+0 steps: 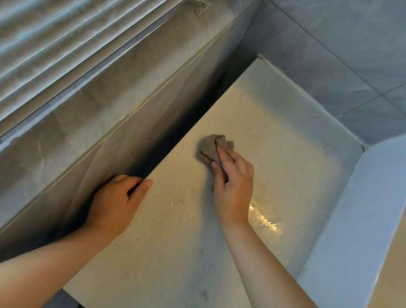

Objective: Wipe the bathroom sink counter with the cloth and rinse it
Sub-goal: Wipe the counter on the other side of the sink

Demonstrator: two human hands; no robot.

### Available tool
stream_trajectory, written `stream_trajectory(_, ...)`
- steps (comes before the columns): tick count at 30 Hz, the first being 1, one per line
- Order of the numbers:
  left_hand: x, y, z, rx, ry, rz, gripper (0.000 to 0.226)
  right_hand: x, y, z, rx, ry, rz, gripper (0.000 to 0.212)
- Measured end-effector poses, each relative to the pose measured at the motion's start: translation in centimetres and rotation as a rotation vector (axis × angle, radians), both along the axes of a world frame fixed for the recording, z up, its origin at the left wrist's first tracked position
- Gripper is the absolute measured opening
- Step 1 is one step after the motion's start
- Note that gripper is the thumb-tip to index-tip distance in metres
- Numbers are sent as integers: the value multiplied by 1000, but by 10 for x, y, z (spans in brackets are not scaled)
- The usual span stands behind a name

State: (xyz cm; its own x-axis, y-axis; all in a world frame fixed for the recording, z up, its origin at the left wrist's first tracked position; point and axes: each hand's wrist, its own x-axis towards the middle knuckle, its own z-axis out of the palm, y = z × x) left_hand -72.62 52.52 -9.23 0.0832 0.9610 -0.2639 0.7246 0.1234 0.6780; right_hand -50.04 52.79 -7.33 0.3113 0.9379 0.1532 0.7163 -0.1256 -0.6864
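A crumpled brown-grey cloth [212,147] lies on the pale, glossy counter [288,150], near its left edge. My right hand [234,184] presses down on the cloth with the fingers over its near side. My left hand [117,201] grips the counter's left edge, thumb on top and fingers curled down into the dark gap beside it. A wet shine shows on the counter just right of my right wrist.
The sink basin [399,272] drops away at the right behind a raised pale rim. A grey tiled ledge [76,120] runs along the left, with window blinds [46,14] above it. Grey wall tiles [354,50] back the counter.
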Motion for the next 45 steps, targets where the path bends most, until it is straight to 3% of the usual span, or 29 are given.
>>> stream_trajectory(6,2,1,3,-5,39,-7,41,-8,-15,17,-79,245,55,35)
stream_trajectory(9,4,1,4,5,44,-3,40,5,6,28,-19,280,0,33)
stream_trajectory(17,3,1,4,-2,67,-2,39,18,100,14,-59,67,-18,33)
stream_trajectory(23,3,1,6,1,74,-11,38,-8,78,5,-14,-44,95,35)
stream_trajectory(33,3,1,7,10,84,-14,48,-34,34,-4,14,-74,241,33)
stream_trajectory(37,0,-4,11,8,59,6,34,-37,18,-4,6,-66,317,32)
stream_trajectory(41,-12,-26,19,65,76,56,34,-33,14,15,-77,116,389,32)
stream_trajectory(45,-24,-55,20,25,137,107,37,-17,23,38,8,373,131,32)
